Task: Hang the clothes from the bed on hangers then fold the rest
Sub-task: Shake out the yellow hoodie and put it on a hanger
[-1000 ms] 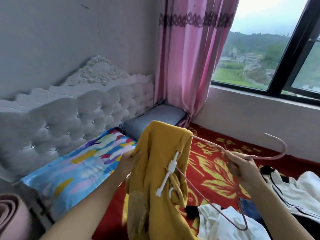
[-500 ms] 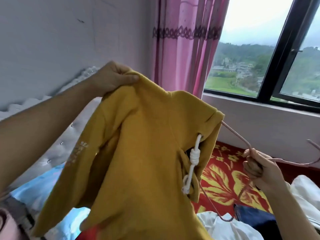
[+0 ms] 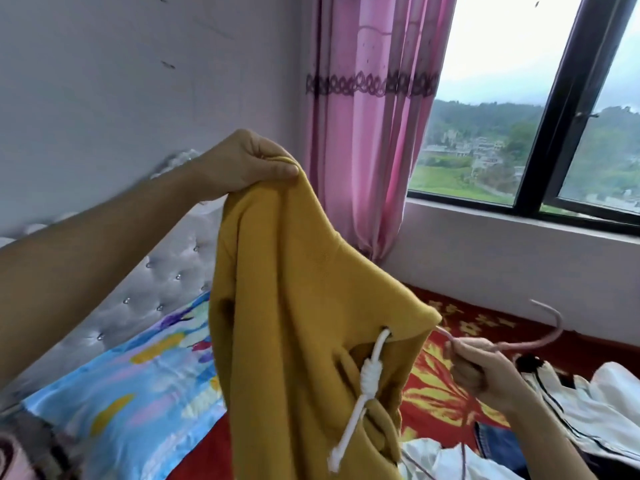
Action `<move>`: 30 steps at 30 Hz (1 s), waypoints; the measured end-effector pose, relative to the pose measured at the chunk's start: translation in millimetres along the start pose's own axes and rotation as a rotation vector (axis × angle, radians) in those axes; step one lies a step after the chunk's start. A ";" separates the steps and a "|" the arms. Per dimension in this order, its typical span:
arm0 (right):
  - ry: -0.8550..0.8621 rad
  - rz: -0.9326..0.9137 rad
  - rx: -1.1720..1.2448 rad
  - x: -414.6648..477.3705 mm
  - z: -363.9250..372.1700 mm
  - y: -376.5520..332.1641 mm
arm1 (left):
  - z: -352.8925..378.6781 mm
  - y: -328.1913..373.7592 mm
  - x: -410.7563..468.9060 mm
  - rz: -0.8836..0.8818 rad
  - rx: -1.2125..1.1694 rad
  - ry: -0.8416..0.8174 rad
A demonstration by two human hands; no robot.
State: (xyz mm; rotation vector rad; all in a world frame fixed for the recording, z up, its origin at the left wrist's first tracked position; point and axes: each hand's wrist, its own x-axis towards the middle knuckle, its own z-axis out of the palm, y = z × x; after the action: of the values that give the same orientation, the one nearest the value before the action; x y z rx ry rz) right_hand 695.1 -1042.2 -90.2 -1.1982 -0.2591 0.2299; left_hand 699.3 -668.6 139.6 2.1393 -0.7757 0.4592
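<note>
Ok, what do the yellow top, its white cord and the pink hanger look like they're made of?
Yellow top: thick matte knit, probably cotton fleece; it hangs in soft, heavy folds.
White cord: twisted or braided rope, likely cotton; strands show at the knot and the end frays.
Pink hanger: thin smooth rod with a slight sheen, plastic or plastic-coated wire, unclear which.

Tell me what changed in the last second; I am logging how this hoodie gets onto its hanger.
The left hand, gripping the yellow hoodie, rose from low by the pillow to above the top of the headboard, lifting the garment. The right hand kept hold of the pink hanger, one arm of it still inside the hoodie. Nothing was let go.
</note>
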 end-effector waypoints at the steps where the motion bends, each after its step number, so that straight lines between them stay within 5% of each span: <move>1: 0.005 -0.007 -0.148 1.8 6.5 -4.9 | 3.8 1.7 1.1 -0.002 0.022 -0.041; 5: 0.039 -0.137 -0.356 1.7 24.1 -24.8 | 14.2 -6.1 0.5 -0.028 0.037 -0.043; 11: 0.144 -0.142 -0.097 -8.6 4.7 -33.6 | 3.4 -4.0 -11.8 0.008 0.159 0.007; 15: -0.020 0.003 -0.325 -9.5 10.6 -45.1 | 13.6 0.5 -9.8 0.005 0.221 0.001; 21: 0.011 0.004 -0.602 -20.7 16.7 -69.8 | 16.2 -0.2 -14.2 -0.001 0.083 0.099; 24: 0.082 -0.131 -0.480 -9.3 30.2 -45.2 | 27.0 1.8 -7.4 0.014 0.110 0.004; 30: 0.131 -0.143 0.031 -15.0 11.4 -15.8 | -1.0 11.3 -9.8 0.041 0.027 0.167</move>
State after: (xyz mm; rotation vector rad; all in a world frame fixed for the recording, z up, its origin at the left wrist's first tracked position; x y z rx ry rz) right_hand 677.9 -1042.4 -72.7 -1.1538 -0.2250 0.0301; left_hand 684.4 -669.7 141.2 2.0818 -0.7234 0.6634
